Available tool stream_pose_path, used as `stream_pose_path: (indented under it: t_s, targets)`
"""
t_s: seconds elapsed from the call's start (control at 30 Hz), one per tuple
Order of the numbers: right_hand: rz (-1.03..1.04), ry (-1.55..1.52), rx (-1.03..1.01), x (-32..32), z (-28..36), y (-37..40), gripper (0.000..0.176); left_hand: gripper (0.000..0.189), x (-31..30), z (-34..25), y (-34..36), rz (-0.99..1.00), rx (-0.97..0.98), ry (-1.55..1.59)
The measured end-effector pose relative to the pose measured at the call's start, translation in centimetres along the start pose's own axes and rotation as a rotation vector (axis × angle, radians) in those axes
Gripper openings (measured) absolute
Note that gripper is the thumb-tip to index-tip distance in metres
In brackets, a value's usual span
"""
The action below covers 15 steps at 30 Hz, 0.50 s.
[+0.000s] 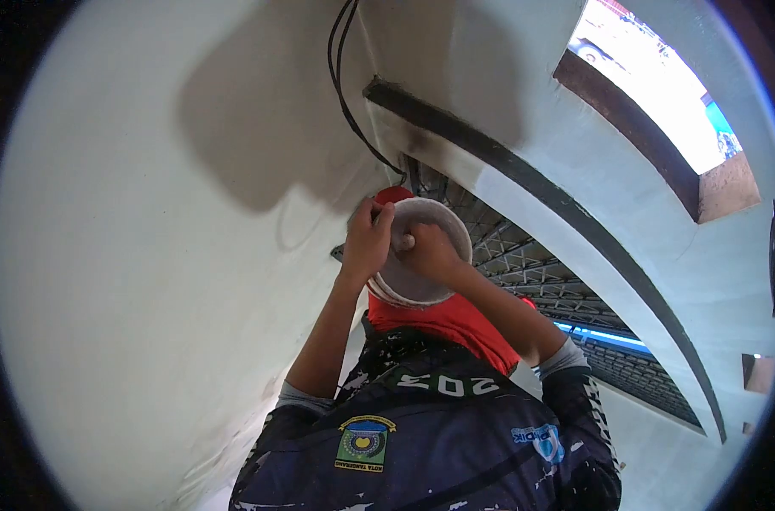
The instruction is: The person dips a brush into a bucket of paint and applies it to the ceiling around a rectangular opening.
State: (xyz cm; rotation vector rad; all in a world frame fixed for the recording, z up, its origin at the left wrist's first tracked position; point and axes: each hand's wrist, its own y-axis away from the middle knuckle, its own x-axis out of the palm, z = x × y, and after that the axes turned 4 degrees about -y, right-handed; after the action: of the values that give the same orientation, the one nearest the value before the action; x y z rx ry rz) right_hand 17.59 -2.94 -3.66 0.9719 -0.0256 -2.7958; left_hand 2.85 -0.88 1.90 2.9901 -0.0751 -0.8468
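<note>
A whitish, stained bucket (pixel 413 288) is held in front of my body, its open mouth facing up toward me. My left hand (pixel 368 243) is closed on the near-left rim, with the fingers at the edge. Inside the mouth, my right hand (pixel 432 253) is closed around a handle, whose pale rounded end (pixel 407 242) pokes out of the fist. The rest of that tool is hidden in the bucket, so its kind cannot be made out. Red cloth (pixel 443 322) shows just below the bucket.
A pale wall (pixel 123 255) rises close on the left. Black cables (pixel 340 94) hang from above. A dark curved strip (pixel 524 170) runs along the wall at right, beside a window opening (pixel 651 94). Metal lattice framework (pixel 524 264) lies beyond, far below.
</note>
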Motion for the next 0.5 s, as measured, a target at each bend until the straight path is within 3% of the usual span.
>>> stream_pose_path:
  t_s: [0.2,0.4,0.5]
  targets:
    - [0.022,0.052,0.027,-1.6,1.3,0.4,0.026,0.035,0.0,-0.1,0.2,-0.011,0.014,-0.014]
    - [-0.15,-0.107,-0.056,-5.1,3.6,3.2,0.028,0.035,-0.9,0.2,0.2,-0.01,0.005,0.032]
    - [-0.064,-0.291,0.103,-7.4,3.8,4.7,0.026,0.035,-1.2,0.4,0.0,-0.001,-0.013,0.017]
